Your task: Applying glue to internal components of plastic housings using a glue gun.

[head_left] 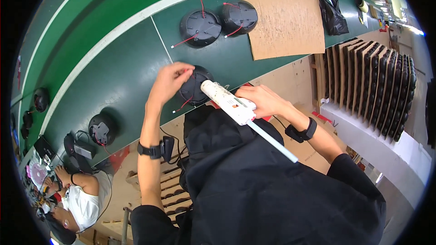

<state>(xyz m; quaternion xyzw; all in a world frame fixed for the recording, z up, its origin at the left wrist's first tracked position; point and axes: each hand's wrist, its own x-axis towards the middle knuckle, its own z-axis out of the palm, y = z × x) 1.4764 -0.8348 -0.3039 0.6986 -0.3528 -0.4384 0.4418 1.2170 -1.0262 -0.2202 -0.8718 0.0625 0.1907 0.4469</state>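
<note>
My right hand (262, 101) is wrapped round a white hot glue gun (227, 102), with a pale glue stick (272, 141) sticking out of its back end. The gun's stained front end lies over a round black housing (194, 86) near the bench's front edge. At the housing's upper left, my left hand (170, 80) is closed in a pinch, with a bit of red wire showing at the fingertips. Another red wire with a small white plug (174, 111) trails off the housing's lower side. Part of the housing is hidden by the gun and my fingers.
Two more black housings (200, 28) with red wires stand farther back, beside a cardboard sheet (286, 22) and a black plastic bag (330, 11). Another housing (102, 129) sits to the left. Stacked cardboard layers of black parts (370, 86) stand at right. A co-worker (84, 204) sits at lower left.
</note>
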